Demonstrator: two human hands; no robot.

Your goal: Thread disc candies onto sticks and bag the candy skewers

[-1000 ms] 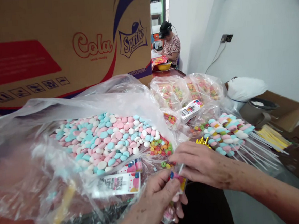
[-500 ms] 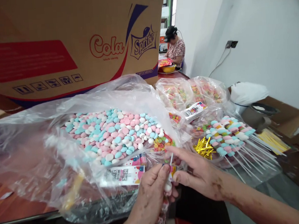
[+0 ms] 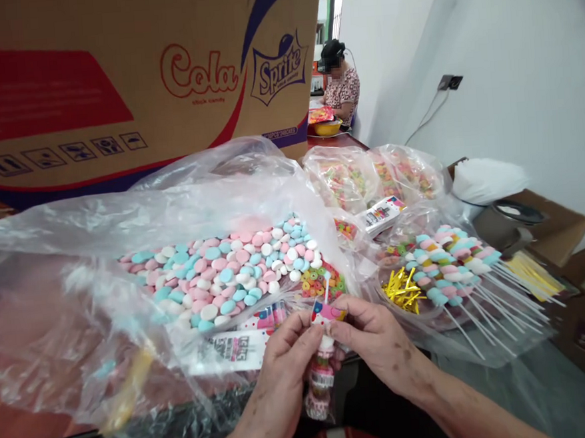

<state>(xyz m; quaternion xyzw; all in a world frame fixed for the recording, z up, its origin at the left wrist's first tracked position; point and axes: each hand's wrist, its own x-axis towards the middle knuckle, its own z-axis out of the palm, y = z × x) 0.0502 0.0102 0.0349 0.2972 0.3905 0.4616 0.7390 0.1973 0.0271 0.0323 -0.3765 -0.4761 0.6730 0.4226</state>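
Note:
A candy skewer (image 3: 320, 387) in a clear printed bag points down between my hands, its white stick (image 3: 327, 287) sticking up. My left hand (image 3: 293, 356) is closed around the skewer's upper part. My right hand (image 3: 373, 333) is closed at the bag's colourful top (image 3: 324, 312), thumb and fingers pinching it beside the stick. Just beyond lie printed white bags (image 3: 229, 351), gummy rings (image 3: 321, 282) and a heap of pink, blue and white candies (image 3: 226, 270) in a large clear plastic bag (image 3: 240, 182).
Gold twist ties (image 3: 402, 293) and several finished candy skewers (image 3: 446, 265) lie at the right, near yellow strips (image 3: 534, 274). Bagged gummy rings (image 3: 340, 179) sit behind. A big carton (image 3: 87, 80) stands at the back left. Another person (image 3: 342, 85) sits far behind at a yellow bowl (image 3: 327, 128).
My right hand has gone from spread fingers beside the stick to pinching the bag's top. The bagged skewer now shows more clearly below my hands. The view has shifted slightly.

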